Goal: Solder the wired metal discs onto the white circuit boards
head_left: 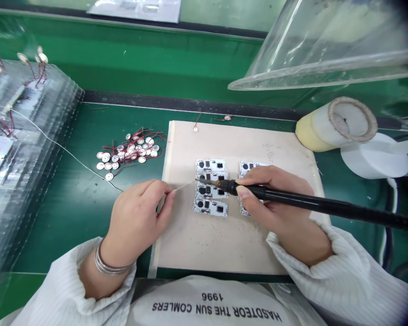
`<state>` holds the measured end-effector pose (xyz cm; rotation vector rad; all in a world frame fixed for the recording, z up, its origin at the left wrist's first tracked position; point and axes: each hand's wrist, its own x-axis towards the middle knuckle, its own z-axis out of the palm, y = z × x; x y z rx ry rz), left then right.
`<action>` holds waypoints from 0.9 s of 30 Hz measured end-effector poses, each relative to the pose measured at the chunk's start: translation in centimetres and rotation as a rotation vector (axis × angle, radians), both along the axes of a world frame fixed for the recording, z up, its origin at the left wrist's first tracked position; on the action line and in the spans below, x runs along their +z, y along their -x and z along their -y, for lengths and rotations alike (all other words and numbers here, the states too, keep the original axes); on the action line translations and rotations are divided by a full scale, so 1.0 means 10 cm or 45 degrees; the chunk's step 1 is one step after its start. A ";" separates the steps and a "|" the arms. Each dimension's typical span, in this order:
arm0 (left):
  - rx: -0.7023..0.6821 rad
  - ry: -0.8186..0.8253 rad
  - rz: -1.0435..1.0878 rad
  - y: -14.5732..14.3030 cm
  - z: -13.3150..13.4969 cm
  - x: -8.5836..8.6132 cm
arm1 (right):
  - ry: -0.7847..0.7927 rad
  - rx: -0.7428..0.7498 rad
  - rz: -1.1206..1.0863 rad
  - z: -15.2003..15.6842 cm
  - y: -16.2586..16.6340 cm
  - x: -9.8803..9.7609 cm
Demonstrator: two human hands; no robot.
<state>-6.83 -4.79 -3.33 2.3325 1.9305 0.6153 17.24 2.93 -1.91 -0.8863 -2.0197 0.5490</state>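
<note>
A thin strand of solder wire (184,185) is pinched between the thumb and forefinger of my left hand (139,217). Its free end reaches the left edge of a column of small white circuit boards (211,207). My right hand (279,199) is closed around a black soldering iron (268,194), whose tip points left over the middle boards and meets the wire's end there. A second column of circuit boards (246,165) is partly hidden under my right hand. Both columns lie on a beige work sheet (180,244).
Round white discs with red wires (132,151) lie piled left of the sheet. Stacked clear plastic trays (27,149) fill the left side. At the right stand a yellowish-white cylinder (326,124) and a white round piece (374,156). A clear plastic hood (309,54) overhangs the upper right.
</note>
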 end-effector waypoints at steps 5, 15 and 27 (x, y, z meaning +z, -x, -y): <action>0.008 -0.001 -0.010 0.00 -0.02 0.01 | -0.046 0.028 0.014 0.01 0.02 0.03; 0.014 0.009 -0.002 0.00 0.00 0.01 | -0.064 0.049 0.059 0.04 0.01 0.08; 0.010 -0.027 0.007 -0.01 -0.02 0.01 | -0.033 0.002 -0.047 0.01 0.02 0.04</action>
